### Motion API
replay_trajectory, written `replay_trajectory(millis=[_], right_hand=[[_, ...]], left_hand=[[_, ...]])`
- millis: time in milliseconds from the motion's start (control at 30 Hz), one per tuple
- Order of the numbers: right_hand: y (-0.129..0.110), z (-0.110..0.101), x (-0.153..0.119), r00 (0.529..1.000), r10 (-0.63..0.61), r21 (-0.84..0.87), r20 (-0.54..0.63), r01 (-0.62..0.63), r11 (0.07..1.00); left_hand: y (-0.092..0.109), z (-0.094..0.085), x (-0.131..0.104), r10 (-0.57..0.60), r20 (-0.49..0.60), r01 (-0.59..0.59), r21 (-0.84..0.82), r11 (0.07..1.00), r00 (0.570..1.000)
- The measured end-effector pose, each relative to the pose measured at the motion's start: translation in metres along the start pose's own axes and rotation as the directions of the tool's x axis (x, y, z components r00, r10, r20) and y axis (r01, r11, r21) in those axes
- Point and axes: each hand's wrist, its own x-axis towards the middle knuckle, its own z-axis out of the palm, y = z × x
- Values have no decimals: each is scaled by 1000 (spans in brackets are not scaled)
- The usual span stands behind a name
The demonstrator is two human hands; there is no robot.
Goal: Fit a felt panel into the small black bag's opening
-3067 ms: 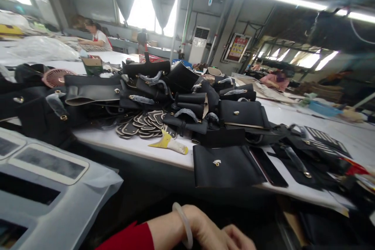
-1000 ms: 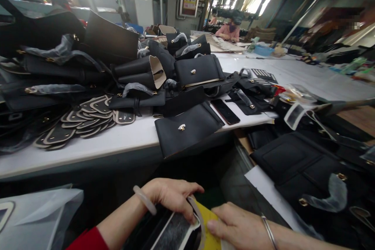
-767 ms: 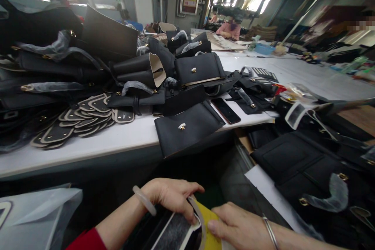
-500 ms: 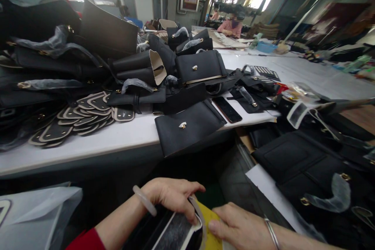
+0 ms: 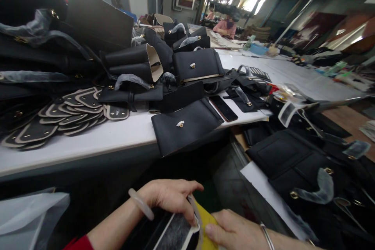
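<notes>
One head-worn camera looks forward and down (close over the worker's lap) across the table (image 5: 117, 136).

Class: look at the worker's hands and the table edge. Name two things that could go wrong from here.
1. The black flap overhangs the table edge and could slide off.
2. The left hand and right hand pinch the panel and yellow sheet low, at the view's edge; they may slip out of line.
</notes>
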Motion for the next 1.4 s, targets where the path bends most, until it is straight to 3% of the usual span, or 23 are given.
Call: replay_trajectory(millis=[400,633,900,1167,1400], right_hand=[[18,19,12,999,-47,219,-20,50,974],[27,33,16,998,-22,333,-50,37,942],[14,24,13,999,33,247,-38,-23,969],[7,17,11,999,30,218,-14,-26,976],[21,37,27,994,-95,355,-44,105,929]], left_hand=[[-19,4,9,151,26,-146,-148,978,988],[-24,7,13,179,4,-176,-174,969,984],[-19,4,4,165,-9,-164,-136,977,986],[-26,6,12,164,-20,-165,-180,970,986],[-33,15,21,180,53,-128,-510,851,982]])
